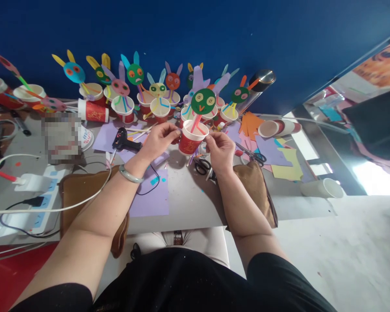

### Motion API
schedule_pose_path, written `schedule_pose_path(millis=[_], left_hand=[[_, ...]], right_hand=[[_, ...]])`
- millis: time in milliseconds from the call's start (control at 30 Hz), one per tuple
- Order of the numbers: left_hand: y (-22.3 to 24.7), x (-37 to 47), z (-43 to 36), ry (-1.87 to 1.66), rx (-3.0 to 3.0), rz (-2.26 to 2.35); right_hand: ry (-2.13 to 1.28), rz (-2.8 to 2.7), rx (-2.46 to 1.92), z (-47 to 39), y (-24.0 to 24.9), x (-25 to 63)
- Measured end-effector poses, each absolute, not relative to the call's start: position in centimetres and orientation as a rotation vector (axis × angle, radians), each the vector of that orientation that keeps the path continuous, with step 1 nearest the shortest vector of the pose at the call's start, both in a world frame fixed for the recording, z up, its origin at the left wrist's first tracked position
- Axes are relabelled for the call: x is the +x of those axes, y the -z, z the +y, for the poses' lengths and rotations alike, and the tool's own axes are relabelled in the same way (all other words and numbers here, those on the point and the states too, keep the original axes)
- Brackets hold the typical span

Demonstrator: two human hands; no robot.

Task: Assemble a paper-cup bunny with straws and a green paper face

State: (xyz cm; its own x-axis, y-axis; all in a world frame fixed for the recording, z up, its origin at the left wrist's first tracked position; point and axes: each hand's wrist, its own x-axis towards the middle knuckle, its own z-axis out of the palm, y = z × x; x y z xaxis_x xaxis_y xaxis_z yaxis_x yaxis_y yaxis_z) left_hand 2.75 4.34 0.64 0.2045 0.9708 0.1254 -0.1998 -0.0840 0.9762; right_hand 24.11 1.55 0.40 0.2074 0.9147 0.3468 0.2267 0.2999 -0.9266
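Between my two hands a red paper cup (189, 145) with a white rim is held up over the table. A green paper rabbit head (203, 101) with purple ears and yellow eyes rises from the cup on a bent pink-orange strip. My left hand (162, 138) pinches the cup's left side near the rim with thumb and finger. On the right side, my right hand (221, 149) pinches the cup in the same way. Behind it stand several similar cups with paper rabbit heads, such as a pink one (120, 87).
A black glue gun (126, 141) lies left of my hands. Scissors (251, 154) and paper scraps (287, 162) lie to the right. A power strip (47, 199) with cables is at the left. A steel bottle (261, 82) stands by the blue wall (195, 30).
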Motion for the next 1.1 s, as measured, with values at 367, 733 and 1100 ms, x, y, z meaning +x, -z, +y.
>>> schedule_pose_path(millis=[367,733,1100], left_hand=[[-0.5,2.79,4.72,-1.153,1.137,0.882],[-0.41,2.69,4.71,-1.221,1.235,0.838],[-1.07,3.04,4.21,-1.293,1.259,0.916]], right_hand=[[-0.694,-1.287,-1.177,1.74,-0.07,24.18],[-0.732,-1.305,-1.144,1.47,-0.3,23.87],[-0.746,-1.294,-1.165,1.38,-0.33,23.74]])
